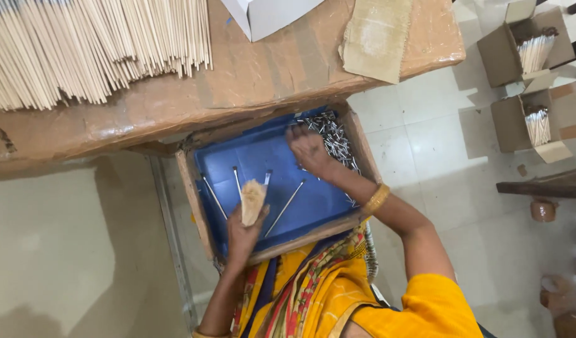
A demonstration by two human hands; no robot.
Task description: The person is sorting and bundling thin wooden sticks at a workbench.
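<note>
Far left, top: a thick spread of pale thin sticks [94,47] lies on the desk [263,81], which is wrapped in brown paper and tape. Their ends fan toward the desk's near edge.

Below the desk edge I see a shallow wooden tray [191,194] with a blue lining, resting on the lap, its far end tucked under the desk. A few loose metal-tipped sticks [285,206] lie scattered on the blue floor of the tray, well apart from each other.

My left hand [244,235] sits at the tray's near rim, fingers curled round a small tan bundle [252,200] that stands up out of the fist. Looks like wood or fibre; I cannot tell which. The grip is closed tight on it.

Moving right: my right hand [310,150] is palm-down in the tray's far right corner, fingers spread and pressed into a heap of small silver metal pieces [335,138]. Whether any are actually pinched between the fingers I cannot tell. A gold bangle [377,199] is on that wrist.

Up on the desk, a white box [269,15] and a flat cardboard scrap [375,37].

Far right, on the tiled floor [425,144]: two open cardboard boxes [519,53], each holding an upright bunch of sticks.
</note>
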